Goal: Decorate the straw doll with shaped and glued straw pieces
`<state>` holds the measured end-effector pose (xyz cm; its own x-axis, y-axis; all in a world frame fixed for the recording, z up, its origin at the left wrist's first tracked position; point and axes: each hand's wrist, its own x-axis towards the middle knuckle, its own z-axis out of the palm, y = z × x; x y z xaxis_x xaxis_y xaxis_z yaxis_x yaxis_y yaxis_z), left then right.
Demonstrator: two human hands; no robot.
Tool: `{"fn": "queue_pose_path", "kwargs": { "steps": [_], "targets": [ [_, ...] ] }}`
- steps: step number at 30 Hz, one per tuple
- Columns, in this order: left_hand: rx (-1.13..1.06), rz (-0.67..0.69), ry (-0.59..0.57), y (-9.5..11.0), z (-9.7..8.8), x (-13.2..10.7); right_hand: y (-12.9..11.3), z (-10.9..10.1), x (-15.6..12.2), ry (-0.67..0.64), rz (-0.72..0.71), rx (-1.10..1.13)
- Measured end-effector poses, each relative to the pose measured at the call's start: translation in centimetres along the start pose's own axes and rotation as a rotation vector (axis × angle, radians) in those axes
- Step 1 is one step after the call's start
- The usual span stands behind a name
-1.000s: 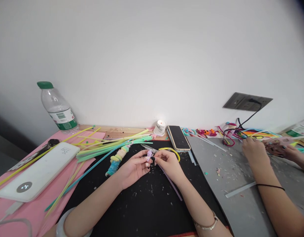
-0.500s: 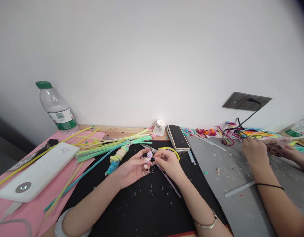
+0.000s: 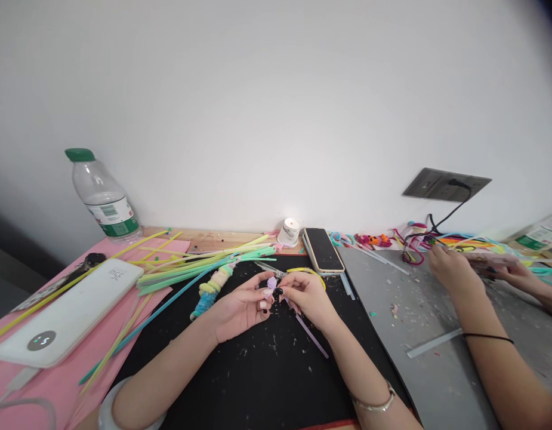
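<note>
Between my two hands is a small lilac piece of bent pipe cleaner (image 3: 271, 285), held over the black mat (image 3: 267, 382). My left hand (image 3: 240, 307) pinches it from the left between thumb and fingers. From the right, my right hand (image 3: 308, 298) closes thumb and forefinger at its edge; the exact spot is hidden by the fingertips. A straight lilac pipe cleaner (image 3: 312, 337) runs down and right below my right hand. Just behind my hands lie scissors (image 3: 276, 272) and a yellow pipe cleaner (image 3: 318, 276). A wound yellow-and-blue pipe-cleaner piece (image 3: 212, 291) lies left of my left hand.
Left are a pipe-cleaner bundle (image 3: 204, 266), a white power bank (image 3: 70, 310) and a water bottle (image 3: 105, 200). At the back stand a small white cup (image 3: 289, 232) and a phone (image 3: 323, 251). On the right, another person's hands (image 3: 455, 272) work over the grey mat (image 3: 392, 310).
My hands stay nearly in place, and the lilac piece has turned slightly between my fingers. The other person's hands have shifted a little to the left.
</note>
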<state>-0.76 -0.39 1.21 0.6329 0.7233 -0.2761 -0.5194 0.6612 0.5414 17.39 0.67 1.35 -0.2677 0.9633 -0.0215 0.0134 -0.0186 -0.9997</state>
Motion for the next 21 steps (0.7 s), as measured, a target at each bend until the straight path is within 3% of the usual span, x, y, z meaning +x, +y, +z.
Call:
{"fn": "queue_pose_path", "kwargs": {
  "steps": [8, 16, 21],
  "targets": [
    [-0.018, 0.021, 0.006, 0.17, 0.02, 0.05, -0.47, -0.04, -0.14, 0.007, -0.025, -0.003],
    [0.027, 0.017, -0.023, 0.32, 0.21, -0.09, -0.13, -0.19, -0.19, -0.091, -0.06, 0.012],
    [0.238, 0.188, 0.143, -0.07, 0.37, 0.39, -0.11, -0.03, -0.1, -0.025, -0.082, -0.034]
  ]
}}
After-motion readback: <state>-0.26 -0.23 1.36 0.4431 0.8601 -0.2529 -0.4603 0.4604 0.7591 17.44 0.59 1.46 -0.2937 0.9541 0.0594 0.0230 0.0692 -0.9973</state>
